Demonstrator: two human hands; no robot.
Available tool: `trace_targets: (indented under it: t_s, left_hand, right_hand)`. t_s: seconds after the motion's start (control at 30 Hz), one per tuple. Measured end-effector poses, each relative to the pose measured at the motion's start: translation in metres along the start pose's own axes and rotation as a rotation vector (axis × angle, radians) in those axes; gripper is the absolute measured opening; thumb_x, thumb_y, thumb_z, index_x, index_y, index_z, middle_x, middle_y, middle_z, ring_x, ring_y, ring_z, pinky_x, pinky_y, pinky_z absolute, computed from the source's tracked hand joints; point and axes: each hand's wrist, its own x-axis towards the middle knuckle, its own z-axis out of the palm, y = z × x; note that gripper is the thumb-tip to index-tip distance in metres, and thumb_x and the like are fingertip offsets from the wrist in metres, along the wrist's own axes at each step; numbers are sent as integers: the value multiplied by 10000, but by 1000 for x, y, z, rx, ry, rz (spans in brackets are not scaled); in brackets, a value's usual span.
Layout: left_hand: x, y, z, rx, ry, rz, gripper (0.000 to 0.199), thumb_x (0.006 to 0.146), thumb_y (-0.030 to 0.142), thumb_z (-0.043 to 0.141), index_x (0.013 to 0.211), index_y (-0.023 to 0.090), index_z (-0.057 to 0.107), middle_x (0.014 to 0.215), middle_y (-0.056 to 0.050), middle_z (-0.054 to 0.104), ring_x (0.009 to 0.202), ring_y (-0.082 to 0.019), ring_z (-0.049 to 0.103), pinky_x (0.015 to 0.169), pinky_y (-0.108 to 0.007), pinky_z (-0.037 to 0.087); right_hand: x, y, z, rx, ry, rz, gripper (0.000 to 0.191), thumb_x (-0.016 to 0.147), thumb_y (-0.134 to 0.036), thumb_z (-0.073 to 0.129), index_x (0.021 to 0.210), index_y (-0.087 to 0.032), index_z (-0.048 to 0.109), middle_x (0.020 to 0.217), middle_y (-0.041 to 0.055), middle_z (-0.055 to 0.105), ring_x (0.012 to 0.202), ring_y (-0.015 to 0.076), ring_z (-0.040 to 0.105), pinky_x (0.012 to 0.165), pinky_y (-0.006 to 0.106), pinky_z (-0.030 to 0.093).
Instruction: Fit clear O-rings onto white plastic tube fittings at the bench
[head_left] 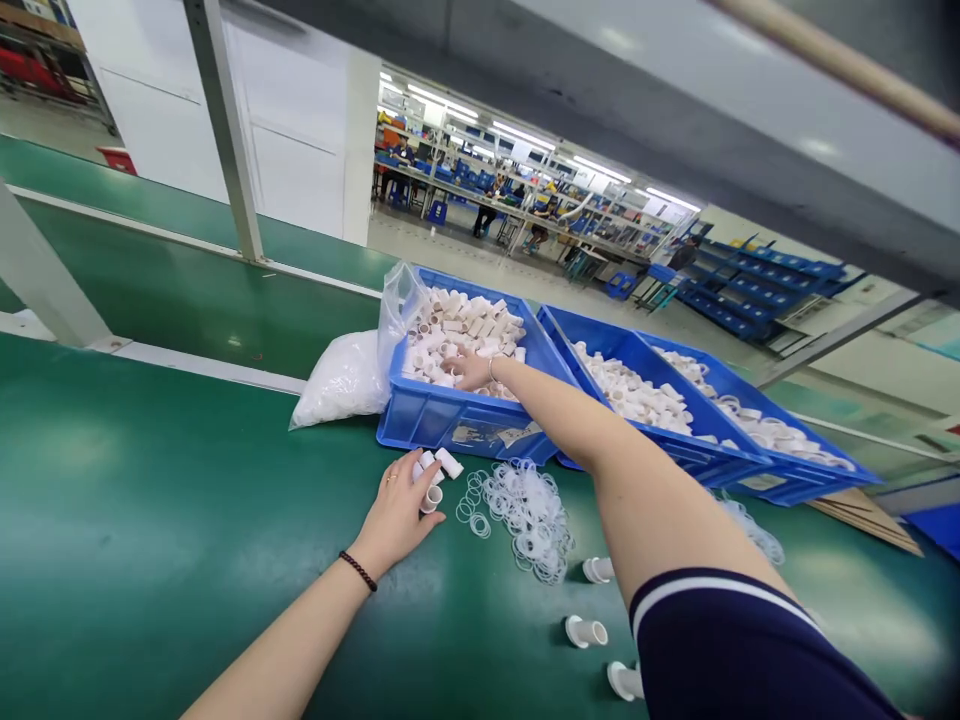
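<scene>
My left hand (397,512) rests on the green table, its fingers and thumb curved round a few short white plastic tubes (431,500). Another white tube (449,462) lies just beyond its fingertips. With the arm stretched forward, my right hand (471,370) is in a blue bin (450,410) heaped with the same white tubes (480,325). Its fingers are apart and touch the top of the heap; I see no tube gripped in them. Between my arms lies a pile of thin clear rings (529,515).
A clear bag of white pieces (341,380) leans against the bin's left side. Two more blue bins (675,445) with white parts stand to the right. Flanged white tubes (586,632) stand near my right arm. A grey shelf beam (600,90) crosses overhead. People work at far benches.
</scene>
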Motion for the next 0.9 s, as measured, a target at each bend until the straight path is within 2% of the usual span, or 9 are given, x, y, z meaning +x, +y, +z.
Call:
trace_targets:
  t_s: [0.1,0.17,0.3,0.47,0.6,0.77,0.9]
  left_hand:
    - [2,1,-2,-5,-25,-26,663,743,300,678,1347,287,404,1420,-112,353,1308,-328,349,1061,-529,331]
    - [3,1,-3,-7,-35,-36,632,759,309,659,1340,277,411,1413,-113,365,1302,-332,357,1052,-531,342]
    - [3,1,-2,-3,-28,-32,624,774,319,638,1345,257,395,1416,-127,366,1291,-332,372,1039,-528,358]
    - [3,1,-1,5,-24,-45,660,772,318,637,1364,235,359,1413,-145,368,1290,-336,370,1031,-526,365]
    - [2,1,-1,-8,-33,-54,643,775,324,632,1356,227,375,1420,-145,363,1295,-339,364,1038,-526,357]
    - [2,0,-1,-21,-32,-71,636,771,319,633,1351,230,385,1420,-140,368,1293,-343,368,1039,-532,353]
    - [2,1,-2,-19,-28,-54,623,771,308,631,1339,209,396,1415,-152,373,1290,-336,376,1037,-522,360]
  right_hand:
    - [13,3,0,-37,-130,40,908,545,-347,735,1377,-220,393,1332,127,457,1098,289,541,878,368,484]
    - [16,6,-1,-48,-162,59,910,543,-377,722,1370,-194,390,1337,144,439,1090,299,545,844,351,488]
    - [16,7,-1,-82,-172,24,716,569,-413,698,1220,-172,525,1205,126,548,1045,294,558,765,306,481]
    - [15,1,0,30,-153,33,601,546,-272,714,1121,-167,577,1064,84,645,898,229,603,666,244,447]
    - [12,-1,4,117,-117,69,363,651,-236,617,1009,-180,637,923,43,680,768,172,609,604,221,424]
    - [10,2,5,258,-90,118,183,622,-186,608,795,-178,667,728,4,647,613,122,550,518,205,379]
    - [7,8,-6,379,19,165,160,627,-183,603,779,-174,654,683,-3,609,582,104,503,519,199,375]
